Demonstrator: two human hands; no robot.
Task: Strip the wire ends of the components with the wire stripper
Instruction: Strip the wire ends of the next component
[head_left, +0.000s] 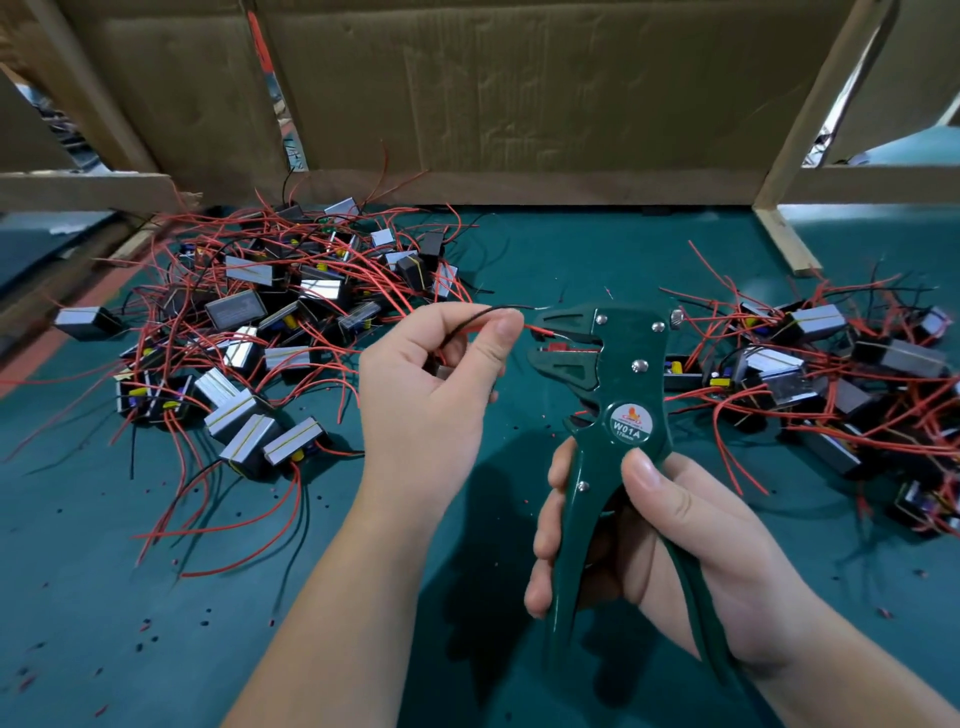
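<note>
Left hand (441, 379) pinches red wire (535, 328) and black wire (467, 318) taut to feed stripper (618, 395) jaws; right hand (649, 535) grips handles, ready to squeeze.

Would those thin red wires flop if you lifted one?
Probably bendy yet springy: in the left pile they arc up rather than lie flat. Past the left hand's pinch, the red wire runs straight to the stripper, so short lengths likely hold aim.
</note>
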